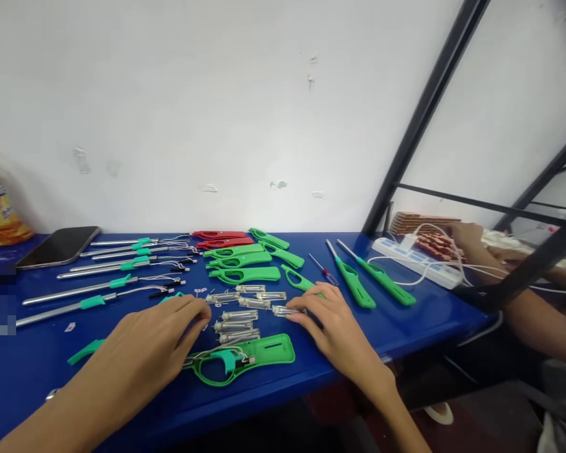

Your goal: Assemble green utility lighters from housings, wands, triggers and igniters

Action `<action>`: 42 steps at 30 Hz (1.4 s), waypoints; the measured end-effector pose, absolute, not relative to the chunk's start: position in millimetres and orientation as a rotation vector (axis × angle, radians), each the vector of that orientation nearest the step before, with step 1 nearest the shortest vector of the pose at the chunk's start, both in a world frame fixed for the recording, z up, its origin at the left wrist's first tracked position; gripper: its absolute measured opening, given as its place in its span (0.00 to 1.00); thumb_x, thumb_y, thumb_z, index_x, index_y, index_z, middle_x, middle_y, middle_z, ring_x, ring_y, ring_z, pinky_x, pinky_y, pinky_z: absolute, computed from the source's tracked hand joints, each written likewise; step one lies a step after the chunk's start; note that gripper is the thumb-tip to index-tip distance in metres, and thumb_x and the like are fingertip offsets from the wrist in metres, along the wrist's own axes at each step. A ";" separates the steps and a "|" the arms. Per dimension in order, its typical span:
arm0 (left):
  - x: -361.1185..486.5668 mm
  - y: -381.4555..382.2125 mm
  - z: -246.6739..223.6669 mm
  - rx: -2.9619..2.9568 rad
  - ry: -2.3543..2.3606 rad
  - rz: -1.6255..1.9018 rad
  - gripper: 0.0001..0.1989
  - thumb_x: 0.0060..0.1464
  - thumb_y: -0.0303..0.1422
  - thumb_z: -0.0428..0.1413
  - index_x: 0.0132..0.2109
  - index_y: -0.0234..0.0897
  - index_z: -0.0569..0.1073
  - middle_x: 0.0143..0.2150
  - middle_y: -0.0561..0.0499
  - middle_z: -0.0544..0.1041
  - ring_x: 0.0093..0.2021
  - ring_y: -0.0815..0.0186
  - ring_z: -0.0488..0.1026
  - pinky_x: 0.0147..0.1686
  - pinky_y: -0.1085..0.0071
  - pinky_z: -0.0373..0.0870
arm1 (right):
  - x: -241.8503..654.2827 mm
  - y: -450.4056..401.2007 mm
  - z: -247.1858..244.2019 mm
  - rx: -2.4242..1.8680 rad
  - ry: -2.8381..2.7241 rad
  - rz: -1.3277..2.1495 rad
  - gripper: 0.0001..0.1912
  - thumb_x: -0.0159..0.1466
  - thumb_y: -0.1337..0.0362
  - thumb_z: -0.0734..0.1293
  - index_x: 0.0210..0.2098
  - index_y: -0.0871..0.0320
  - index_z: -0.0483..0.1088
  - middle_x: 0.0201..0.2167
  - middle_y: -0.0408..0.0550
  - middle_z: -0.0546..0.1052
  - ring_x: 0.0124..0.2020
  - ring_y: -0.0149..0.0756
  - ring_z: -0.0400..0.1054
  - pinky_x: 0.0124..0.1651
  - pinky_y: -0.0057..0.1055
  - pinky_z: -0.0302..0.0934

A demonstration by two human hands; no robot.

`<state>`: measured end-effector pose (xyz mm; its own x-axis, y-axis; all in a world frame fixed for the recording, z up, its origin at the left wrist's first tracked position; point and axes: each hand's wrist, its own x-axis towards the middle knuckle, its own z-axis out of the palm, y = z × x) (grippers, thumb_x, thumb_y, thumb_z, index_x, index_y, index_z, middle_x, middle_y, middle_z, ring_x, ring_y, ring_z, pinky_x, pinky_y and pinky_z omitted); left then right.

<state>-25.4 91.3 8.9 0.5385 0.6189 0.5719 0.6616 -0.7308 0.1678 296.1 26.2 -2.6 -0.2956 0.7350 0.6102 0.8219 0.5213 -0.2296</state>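
My right hand [327,321] has its thumb and fingers closed on one end of a clear lighter fuel tank [281,311] on the blue table. Several more clear tanks [239,316] lie in a loose cluster to its left. Beside that cluster, my left hand [167,333] has its fingertips pinched together, and whatever is between them is too small to make out. In front of the tanks lies an open green lighter handle half [276,350] with a teal trigger [225,360], wires and a black igniter inside. A separate teal trigger [85,351] is partly hidden by my left forearm.
Metal lighter tubes [75,292] with teal triggers and wires lie left, near a phone [59,245]. Green handle shells [245,275] and red ones [224,243] lie behind. Rightward are a screwdriver [329,277], two green lighters [358,289], a power strip [419,263] and another person's arm [523,308].
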 end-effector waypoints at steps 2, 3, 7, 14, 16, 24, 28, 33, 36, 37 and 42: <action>-22.5 87.2 12.4 -2.692 -1.052 -0.954 0.15 0.74 0.39 0.48 0.45 0.44 0.79 0.40 0.52 0.86 0.35 0.57 0.85 0.32 0.67 0.74 | 295.6 24.9 -1.5 -1.244 -2.070 -0.150 0.09 0.75 0.64 0.68 0.55 0.53 0.75 0.44 0.46 0.83 0.49 0.44 0.72 0.63 0.48 0.61; -21.0 85.2 14.4 -2.686 -1.029 -0.959 0.15 0.75 0.40 0.48 0.46 0.44 0.78 0.41 0.51 0.86 0.36 0.57 0.85 0.33 0.67 0.74 | 294.2 24.1 -0.8 -1.234 -2.055 -0.141 0.12 0.75 0.65 0.68 0.57 0.53 0.75 0.43 0.46 0.82 0.50 0.44 0.72 0.62 0.47 0.62; -14.8 76.5 21.0 -2.651 -0.980 -1.037 0.14 0.76 0.37 0.48 0.46 0.42 0.78 0.42 0.52 0.86 0.39 0.59 0.85 0.37 0.68 0.77 | 279.5 19.1 1.2 -1.144 -1.988 -0.092 0.16 0.75 0.66 0.68 0.61 0.50 0.73 0.44 0.45 0.81 0.50 0.43 0.71 0.56 0.41 0.66; -7.1 63.5 22.1 -2.700 -0.871 -1.206 0.08 0.75 0.29 0.50 0.50 0.42 0.74 0.45 0.52 0.81 0.43 0.66 0.81 0.27 0.76 0.68 | 254.8 10.1 -7.0 -1.018 -2.007 -0.228 0.11 0.74 0.70 0.69 0.55 0.55 0.75 0.42 0.48 0.78 0.48 0.42 0.70 0.58 0.43 0.62; -5.1 60.6 21.4 -2.707 -0.848 -1.202 0.07 0.75 0.28 0.50 0.51 0.41 0.73 0.46 0.52 0.80 0.43 0.67 0.81 0.28 0.77 0.69 | 254.9 9.0 -8.0 -1.027 -2.019 -0.205 0.11 0.74 0.69 0.70 0.54 0.55 0.75 0.42 0.47 0.78 0.47 0.42 0.70 0.56 0.42 0.62; 10.7 47.8 12.4 -2.760 -0.732 -1.229 0.08 0.77 0.28 0.50 0.54 0.38 0.73 0.48 0.50 0.82 0.42 0.67 0.82 0.35 0.76 0.74 | 260.4 6.1 -5.6 -1.033 -2.017 -0.026 0.09 0.74 0.66 0.69 0.53 0.51 0.75 0.43 0.46 0.81 0.48 0.43 0.71 0.51 0.39 0.66; 10.9 48.5 6.9 -2.762 -0.729 -1.262 0.11 0.75 0.25 0.51 0.56 0.38 0.74 0.48 0.50 0.83 0.43 0.67 0.82 0.40 0.76 0.76 | 259.7 4.7 -6.0 -1.034 -2.018 -0.022 0.10 0.74 0.66 0.69 0.54 0.51 0.76 0.42 0.47 0.82 0.47 0.43 0.72 0.50 0.40 0.68; 10.4 47.2 4.5 -2.738 -0.699 -1.310 0.11 0.74 0.24 0.54 0.58 0.39 0.75 0.50 0.50 0.84 0.45 0.68 0.84 0.42 0.77 0.77 | 259.7 4.5 -5.4 -1.027 -1.995 -0.005 0.10 0.74 0.66 0.69 0.54 0.52 0.78 0.39 0.47 0.81 0.43 0.42 0.71 0.46 0.40 0.68; 12.8 44.4 4.4 -2.727 -0.709 -1.300 0.07 0.76 0.28 0.53 0.55 0.39 0.74 0.46 0.53 0.86 0.41 0.67 0.85 0.38 0.76 0.76 | 259.6 4.4 -5.4 -0.997 -1.999 -0.011 0.11 0.73 0.67 0.70 0.55 0.53 0.77 0.40 0.46 0.82 0.43 0.41 0.71 0.47 0.39 0.68; 13.5 43.7 4.4 -2.720 -0.718 -1.301 0.07 0.76 0.28 0.52 0.54 0.39 0.74 0.44 0.53 0.86 0.39 0.68 0.85 0.37 0.75 0.75 | 259.3 4.2 -5.5 -0.985 -2.008 -0.008 0.12 0.73 0.68 0.70 0.55 0.54 0.77 0.40 0.46 0.82 0.44 0.41 0.70 0.48 0.40 0.68; 14.3 43.1 3.8 -2.714 -0.754 -1.305 0.05 0.77 0.30 0.51 0.51 0.41 0.72 0.41 0.56 0.85 0.34 0.69 0.84 0.34 0.75 0.73 | 256.3 2.2 -6.9 -0.942 -2.014 0.025 0.13 0.72 0.69 0.71 0.55 0.54 0.77 0.41 0.46 0.83 0.43 0.41 0.71 0.48 0.40 0.68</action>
